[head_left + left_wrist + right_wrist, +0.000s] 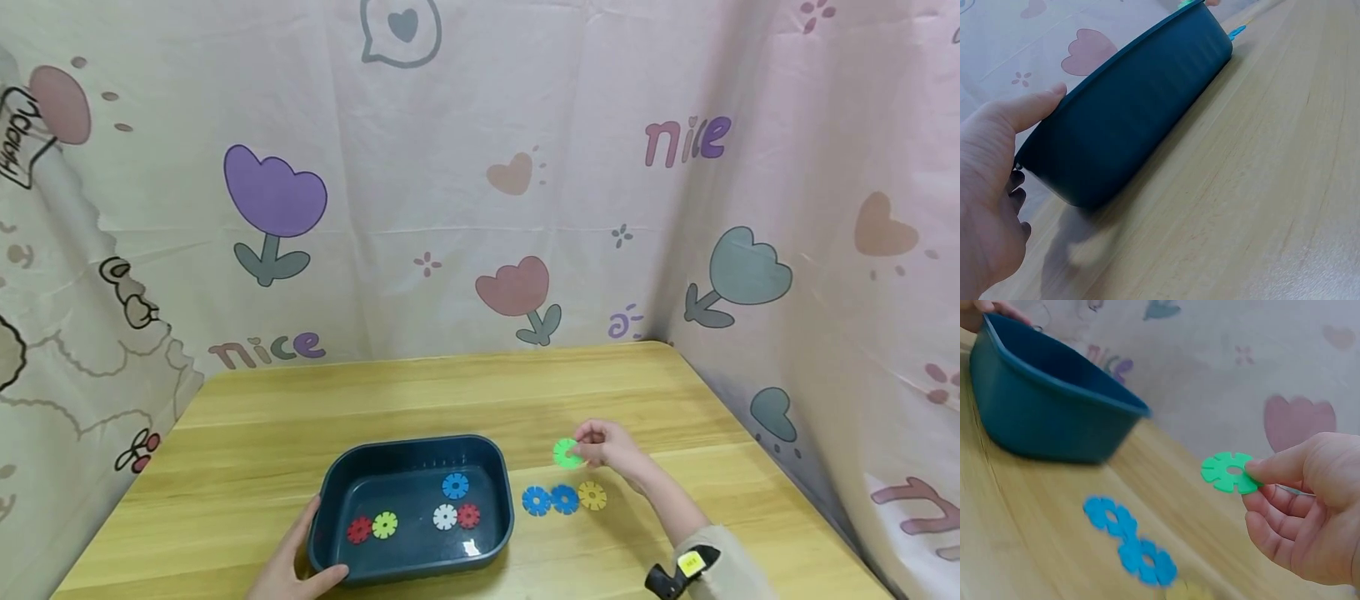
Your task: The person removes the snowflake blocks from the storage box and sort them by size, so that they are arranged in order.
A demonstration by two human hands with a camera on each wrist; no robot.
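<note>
A dark blue-green plastic basin (411,575) stands on the table. My left hand (288,560) holds its near left corner, the thumb at the front rim and the fingers along the left side. In the basin lie snowflake building discs: a red disc (359,529) beside a yellow-green disc (385,515), and a blue disc (455,474) above a white disc (445,527) and another red disc (468,527). My right hand (611,450) pinches a green snowflake disc (1216,470) at its edge, above the table right of the basin.
Right of the basin, two blue discs (536,512) and a yellow disc (592,507) lie in a row on the wooden table (285,408). A printed curtain (420,275) hangs behind the table and along both sides.
</note>
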